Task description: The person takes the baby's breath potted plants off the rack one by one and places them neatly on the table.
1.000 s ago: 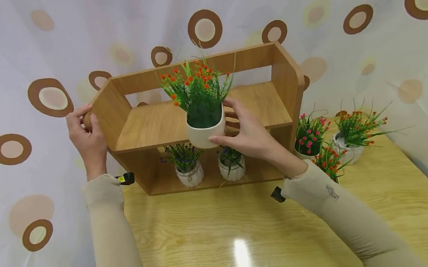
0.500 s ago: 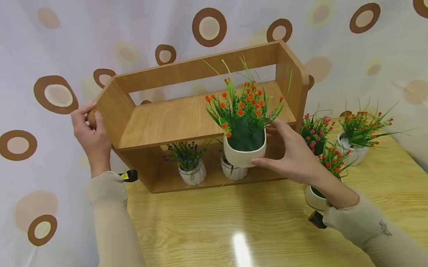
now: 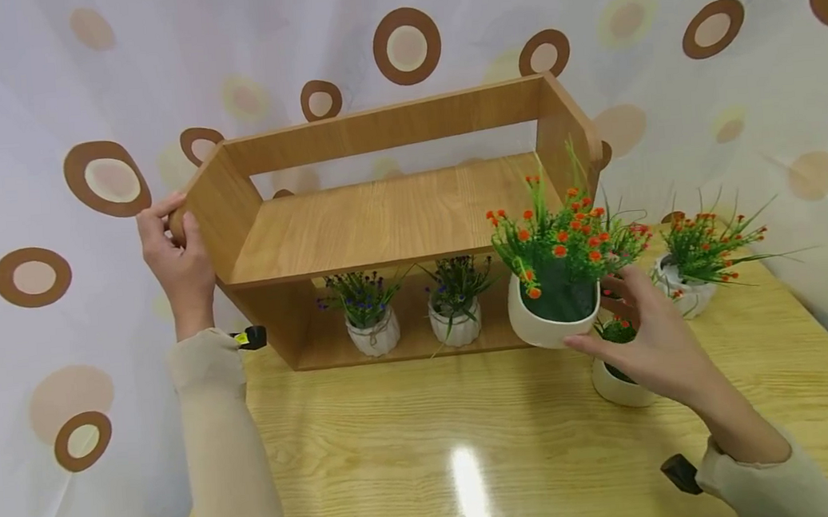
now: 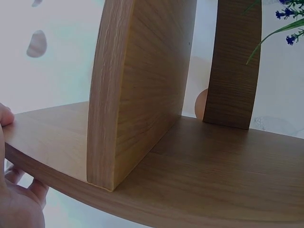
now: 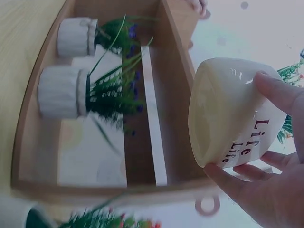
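My right hand [image 3: 658, 345] grips a white pot [image 3: 552, 325] of artificial orange flowers [image 3: 560, 240] by its side, in front of the shelf's right end. Red "Life" lettering shows on this pot [image 5: 232, 109] in the right wrist view. With thumb and fingers, my left hand [image 3: 178, 259] holds the upper left side panel of the wooden shelf [image 3: 390, 220]. In the left wrist view, fingers lie under the panel edge [image 4: 71, 185] and a thumb tip over it. Two white pots with blue flowers, a left one [image 3: 374, 333] and a right one [image 3: 456, 320], stand on the lower level.
Right of the shelf, a white pot [image 3: 621, 384] stands on the wooden table [image 3: 370, 454], partly behind my right hand. Farther back is a grey-white pot [image 3: 690, 295] with orange flowers. Pink flowers [image 3: 629, 239] show partly behind the held plant. A patterned curtain [image 3: 284, 43] hangs behind.
My right hand has carried the orange-flowered pot right and lower, from in front of the shelf's middle to its right end. My left hand keeps its hold on the side panel.
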Motion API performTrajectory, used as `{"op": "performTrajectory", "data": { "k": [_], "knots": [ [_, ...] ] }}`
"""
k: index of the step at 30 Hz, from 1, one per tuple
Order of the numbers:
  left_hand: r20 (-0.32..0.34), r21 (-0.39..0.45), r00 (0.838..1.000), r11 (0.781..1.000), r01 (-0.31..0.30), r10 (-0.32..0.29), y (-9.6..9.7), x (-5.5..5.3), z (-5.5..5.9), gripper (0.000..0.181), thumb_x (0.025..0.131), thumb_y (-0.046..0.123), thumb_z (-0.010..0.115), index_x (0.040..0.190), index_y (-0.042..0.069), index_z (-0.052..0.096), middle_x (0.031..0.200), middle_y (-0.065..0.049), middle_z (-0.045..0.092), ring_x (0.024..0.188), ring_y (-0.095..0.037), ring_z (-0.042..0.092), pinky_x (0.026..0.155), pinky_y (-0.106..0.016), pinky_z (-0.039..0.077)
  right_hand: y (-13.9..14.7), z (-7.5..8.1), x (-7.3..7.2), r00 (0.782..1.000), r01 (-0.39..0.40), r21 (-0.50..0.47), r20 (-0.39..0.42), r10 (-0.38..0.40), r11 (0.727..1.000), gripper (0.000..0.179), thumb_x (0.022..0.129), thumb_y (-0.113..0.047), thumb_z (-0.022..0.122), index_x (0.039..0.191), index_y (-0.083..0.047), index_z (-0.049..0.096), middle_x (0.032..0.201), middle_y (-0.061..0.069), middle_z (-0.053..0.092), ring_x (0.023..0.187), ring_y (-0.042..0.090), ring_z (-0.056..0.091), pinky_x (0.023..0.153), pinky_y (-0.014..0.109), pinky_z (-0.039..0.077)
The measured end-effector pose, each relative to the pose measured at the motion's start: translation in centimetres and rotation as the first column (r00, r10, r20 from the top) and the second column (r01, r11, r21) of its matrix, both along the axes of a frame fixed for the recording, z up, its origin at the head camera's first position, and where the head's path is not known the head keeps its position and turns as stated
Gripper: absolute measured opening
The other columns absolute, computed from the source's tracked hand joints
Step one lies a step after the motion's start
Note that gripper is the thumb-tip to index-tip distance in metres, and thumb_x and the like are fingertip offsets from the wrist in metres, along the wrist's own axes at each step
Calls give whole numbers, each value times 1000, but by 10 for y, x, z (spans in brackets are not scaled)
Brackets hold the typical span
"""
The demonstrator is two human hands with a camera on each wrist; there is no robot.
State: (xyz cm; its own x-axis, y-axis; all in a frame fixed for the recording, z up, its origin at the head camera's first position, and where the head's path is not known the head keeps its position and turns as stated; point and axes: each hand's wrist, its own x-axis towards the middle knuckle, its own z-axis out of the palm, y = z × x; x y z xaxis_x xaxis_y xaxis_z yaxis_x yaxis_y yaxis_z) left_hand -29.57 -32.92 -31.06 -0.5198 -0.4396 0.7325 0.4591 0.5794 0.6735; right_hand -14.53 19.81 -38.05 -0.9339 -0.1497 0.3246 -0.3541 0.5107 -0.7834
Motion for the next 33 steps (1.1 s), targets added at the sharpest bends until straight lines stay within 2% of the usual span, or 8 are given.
{"op": "performTrajectory", "data": {
  "k": [3,5,9,12,18,23,29,33],
  "knots": [
    [-4,1,1000,1000,2,-2,3,2,1,26,102,14,53,123,11,68,127,6,63,93,3,46,71,-20,34,15,-9,7,998,57,-2,30,-57,998,81,84,-14,87,149,-10,38,149,19,47,129,48,58,90,9,50],
    [-4,0,1000,1000,8,-8,6,4,4,26,102,14,53,123,10,67,127,5,62,93,3,46,71,-20,34,25,-15,12,996,92,-19,22,-91,996,83,83,-11,87,149,-14,38,150,16,46,136,25,58,92,8,49],
    [2,-1,1000,1000,9,-9,8,5,6,26,103,15,53,123,11,67,127,5,62,93,3,46,72,-20,34,43,-26,19,982,182,-57,-28,-184,982,99,78,-2,89,157,-26,34,156,4,43,128,-13,45,94,0,39],
    [5,0,1000,1000,-4,4,3,1,3,25,103,15,53,123,12,67,128,5,62,94,3,47,72,-20,34,55,-31,23,966,252,-78,-38,-256,965,109,78,1,87,163,-30,26,161,-4,37,136,-9,41,97,-1,37],
    [13,-3,1000,1000,-15,15,-2,-2,0,25,103,16,53,124,13,67,128,8,62,97,4,48,73,-20,34,84,-41,29,917,387,-107,-59,-394,916,115,77,10,84,165,-33,22,165,-2,32,143,1,39,100,1,36],
    [4,1,1000,1000,-8,8,2,1,2,26,102,15,53,123,12,68,127,8,62,97,4,48,72,-20,35,104,-52,35,854,516,-104,-10,-520,850,107,83,7,79,164,-34,22,167,-6,30,150,8,36,113,10,33],
    [6,0,1000,1000,-1,1,3,1,3,26,103,16,53,124,12,67,128,6,62,102,2,51,76,-19,38,123,-69,39,803,588,-144,-13,-596,796,97,86,8,75,162,-29,29,161,-10,38,144,5,41,116,16,34],
    [17,-4,1000,1000,-10,10,0,-1,0,26,103,17,53,124,12,67,130,5,62,107,2,52,79,-19,40,132,-81,39,763,643,-165,51,-644,748,94,88,4,74,162,-32,27,161,-12,35,147,6,39,120,22,32]
  ]
}}
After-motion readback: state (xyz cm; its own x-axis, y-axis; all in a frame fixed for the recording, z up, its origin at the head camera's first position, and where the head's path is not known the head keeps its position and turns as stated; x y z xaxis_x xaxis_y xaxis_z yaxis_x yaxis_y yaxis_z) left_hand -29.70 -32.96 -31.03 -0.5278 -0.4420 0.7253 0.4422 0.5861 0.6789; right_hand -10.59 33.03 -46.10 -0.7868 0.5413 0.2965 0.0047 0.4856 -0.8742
